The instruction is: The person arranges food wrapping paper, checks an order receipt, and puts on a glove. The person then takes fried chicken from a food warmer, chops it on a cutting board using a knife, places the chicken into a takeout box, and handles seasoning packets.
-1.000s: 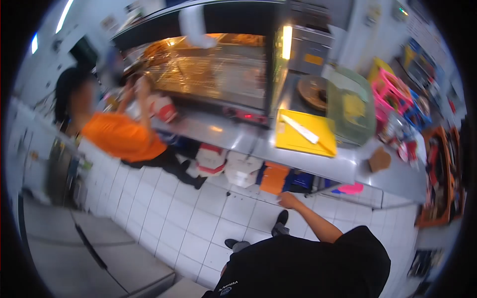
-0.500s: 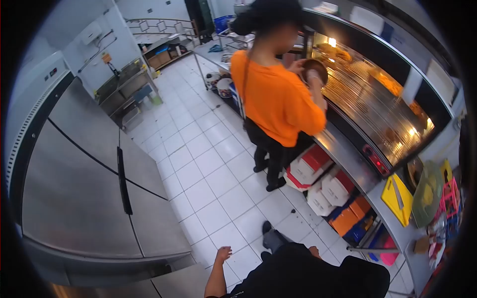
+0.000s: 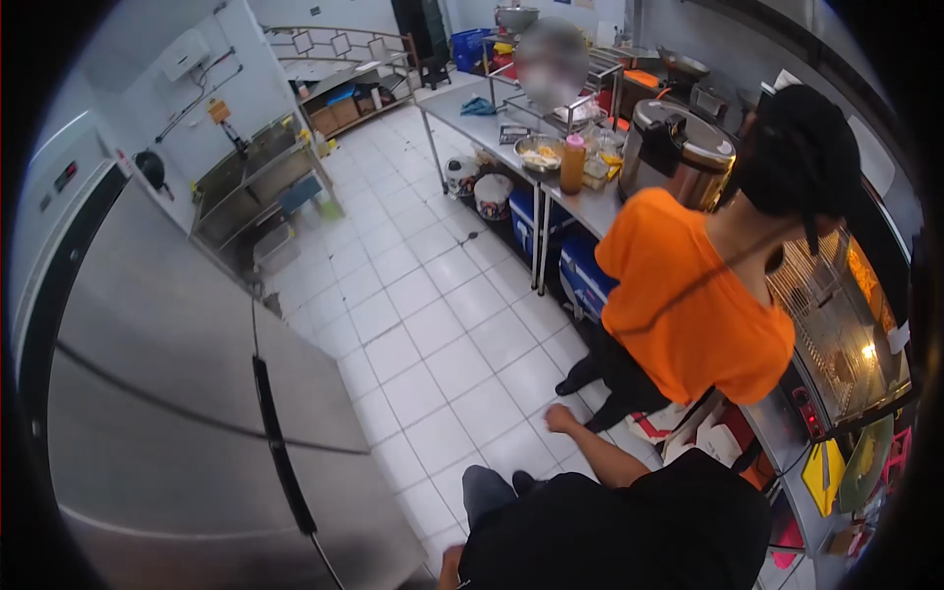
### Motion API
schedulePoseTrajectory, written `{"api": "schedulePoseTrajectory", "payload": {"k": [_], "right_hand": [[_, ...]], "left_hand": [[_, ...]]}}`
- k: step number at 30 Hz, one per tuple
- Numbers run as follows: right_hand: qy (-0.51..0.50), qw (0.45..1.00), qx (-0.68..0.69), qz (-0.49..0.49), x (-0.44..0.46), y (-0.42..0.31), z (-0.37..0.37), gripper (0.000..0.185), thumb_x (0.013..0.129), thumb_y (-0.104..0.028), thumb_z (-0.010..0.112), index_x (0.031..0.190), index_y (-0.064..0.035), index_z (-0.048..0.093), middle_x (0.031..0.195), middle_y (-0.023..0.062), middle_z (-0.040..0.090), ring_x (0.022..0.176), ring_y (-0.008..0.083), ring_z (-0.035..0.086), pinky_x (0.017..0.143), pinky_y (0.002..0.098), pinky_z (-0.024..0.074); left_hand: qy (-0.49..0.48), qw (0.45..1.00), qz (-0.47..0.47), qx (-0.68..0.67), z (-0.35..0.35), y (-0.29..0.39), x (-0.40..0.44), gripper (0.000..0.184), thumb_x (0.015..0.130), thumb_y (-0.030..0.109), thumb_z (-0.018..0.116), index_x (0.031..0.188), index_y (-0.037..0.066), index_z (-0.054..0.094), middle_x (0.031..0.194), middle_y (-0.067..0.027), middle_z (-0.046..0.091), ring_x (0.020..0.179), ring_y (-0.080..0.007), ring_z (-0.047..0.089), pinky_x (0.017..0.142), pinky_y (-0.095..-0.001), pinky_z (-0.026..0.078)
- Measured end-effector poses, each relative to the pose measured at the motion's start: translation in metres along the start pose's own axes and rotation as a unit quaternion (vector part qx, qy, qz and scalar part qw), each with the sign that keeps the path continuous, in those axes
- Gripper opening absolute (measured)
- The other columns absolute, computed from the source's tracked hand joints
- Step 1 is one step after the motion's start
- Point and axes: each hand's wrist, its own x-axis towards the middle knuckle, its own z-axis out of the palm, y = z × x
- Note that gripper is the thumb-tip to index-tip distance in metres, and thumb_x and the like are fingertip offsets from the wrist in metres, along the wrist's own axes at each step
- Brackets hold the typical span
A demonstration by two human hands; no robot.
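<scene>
My right hand (image 3: 560, 419) swings out in front of my black shirt, its fingers curled in with nothing seen in them. It hangs over the white tiled floor (image 3: 447, 344), nearest to the dark shoes of a co-worker in an orange shirt (image 3: 698, 295), and appears apart from them. Down at the bottom edge, only part of my left hand (image 3: 452, 560) and wrist shows, beside the steel refrigerator (image 3: 177, 393); its fingers are hidden. The co-worker leans toward the lit warming cabinet (image 3: 836, 324), and the co-worker's hands are hidden.
A steel counter (image 3: 462, 116) along the right carries a sauce bottle (image 3: 572, 169), a metal bowl (image 3: 539, 160) and a large lidded cooker (image 3: 678, 147). Blue boxes (image 3: 588, 280) sit underneath. A sink (image 3: 265, 167) stands at the far left. A yellow cutting board (image 3: 822, 479) lies at lower right.
I have moved forward along the aisle, so the co-worker now appears closer and further right. My right hand has swung forward, while my left has dropped back to the bottom edge.
</scene>
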Motion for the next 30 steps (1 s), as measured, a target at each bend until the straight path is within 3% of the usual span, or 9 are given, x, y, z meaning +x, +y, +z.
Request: {"api": "schedulePoseTrajectory", "payload": {"k": [1,6,7,10,14,18,23,27,30], "right_hand": [[0.054,0.991,0.08,-0.092,0.053,-0.021,0.002,0.019,0.076,-0.021,0.066,0.088,-0.0073,0.069,0.096,0.013,0.069,0.092,0.0317,0.065,0.082,0.0431,0.0513],[-0.02,0.953,0.303,0.016,0.15,-0.167,-0.167,0.02,0.081,-0.02,0.057,0.093,-0.0065,0.067,0.099,0.0178,0.065,0.097,0.0353,0.062,0.085,0.0442,0.0498],[0.026,0.955,0.294,0.009,0.175,-0.162,-0.153,0.02,0.08,-0.02,0.057,0.083,-0.0028,0.067,0.071,0.0098,0.069,0.066,0.0217,0.069,0.064,0.0342,0.0545],[-0.072,0.985,0.159,0.001,0.215,-0.137,-0.168,0.017,0.08,-0.018,0.058,0.079,-0.0029,0.067,0.067,0.0085,0.069,0.065,0.0195,0.07,0.065,0.0315,0.0552],[0.07,0.943,0.287,0.151,0.271,-0.088,-0.195,0.018,0.081,-0.019,0.059,0.078,-0.0034,0.067,0.066,0.0084,0.069,0.063,0.016,0.069,0.063,0.0285,0.0547],[0.122,0.812,0.488,0.296,0.31,-0.078,-0.311,0.021,0.079,-0.021,0.063,0.085,-0.0018,0.07,0.073,0.0096,0.07,0.071,0.0159,0.069,0.066,0.0277,0.0528],[0.205,0.753,0.612,0.126,0.358,-0.039,-0.504,0.012,0.089,-0.013,0.061,0.091,-0.0035,0.066,0.077,0.0065,0.068,0.071,0.0128,0.066,0.063,0.028,0.0517],[0.465,0.752,0.466,0.035,0.345,0.009,-0.723,0.021,0.092,-0.022,0.06,0.098,-0.0019,0.061,0.079,0.0048,0.064,0.07,0.0128,0.063,0.067,0.0253,0.0498],[0.494,0.749,0.429,0.104,0.381,0.104,-0.811,0.026,0.094,-0.027,0.059,0.102,-0.0033,0.062,0.082,0.0046,0.065,0.071,0.0097,0.061,0.068,0.0242,0.0488]], "left_hand": [[-0.036,0.994,-0.073,-0.078,-0.007,-0.006,0.005,0.033,0.092,0.029,0.048,0.101,0.004,0.067,0.091,-0.0155,0.068,0.079,-0.0234,0.066,0.064,-0.0342,0.052],[-0.1,0.965,-0.176,-0.164,-0.084,-0.072,0.107,0.032,0.095,0.025,0.043,0.102,0.003,0.065,0.091,-0.0141,0.068,0.075,-0.0226,0.066,0.06,-0.0336,0.052],[-0.098,0.966,-0.167,-0.169,-0.109,-0.091,0.141,0.032,0.096,0.024,0.042,0.102,0.003,0.065,0.091,-0.0138,0.068,0.075,-0.0224,0.066,0.06,-0.0335,0.052],[-0.082,0.973,-0.121,-0.181,-0.188,-0.15,0.255,0.032,0.097,0.022,0.039,0.103,0.002,0.064,0.09,-0.013,0.068,0.073,-0.022,0.066,0.057,-0.0331,0.051],[-0.022,0.869,-0.232,-0.437,-0.32,-0.213,0.448,0.032,0.1,0.019,0.036,0.103,0.002,0.062,0.09,-0.0118,0.068,0.07,-0.0213,0.065,0.054,-0.0327,0.051],[0.025,0.858,-0.189,-0.477,-0.468,-0.219,0.632,0.028,0.092,0.021,0.048,0.115,0.006,0.055,0.1,-0.009,0.066,0.081,-0.019,0.065,0.057,-0.0276,0.048],[0.107,0.831,-0.181,-0.516,-0.57,-0.151,0.77,0.029,0.093,0.025,0.053,0.117,0.008,0.053,0.102,-0.0089,0.066,0.082,-0.0183,0.064,0.061,-0.0269,0.047],[-0.053,0.828,-0.197,-0.522,-0.554,-0.102,0.834,0.028,0.093,0.023,0.05,0.119,0.011,0.054,0.103,-0.0077,0.066,0.089,-0.0198,0.066,0.066,-0.0306,0.049],[-0.186,0.931,-0.022,-0.314,-0.524,-0.094,0.868,0.029,0.095,0.022,0.046,0.117,0.008,0.058,0.105,-0.0094,0.066,0.089,-0.0215,0.065,0.07,-0.0331,0.051]]}}
